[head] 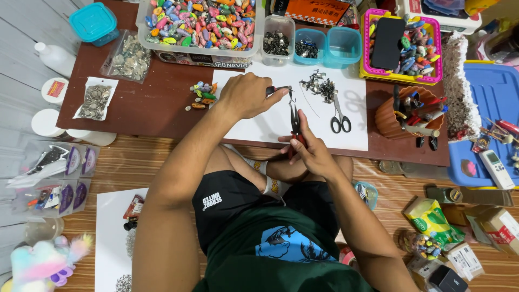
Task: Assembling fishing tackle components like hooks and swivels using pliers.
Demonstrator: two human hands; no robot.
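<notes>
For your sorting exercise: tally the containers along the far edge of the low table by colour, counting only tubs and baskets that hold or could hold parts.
Clear tubs: 2, the large tub of coloured lures and the small tub of metal parts
Teal tubs: 3, the lidded one, the middle one and the empty one
Pink and yellow basket: 1
Total: 6

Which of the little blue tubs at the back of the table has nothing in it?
The right-hand blue tub looks empty. The blue tub beside it holds small dark metal bits, and the clear tub further left does too.
</notes>
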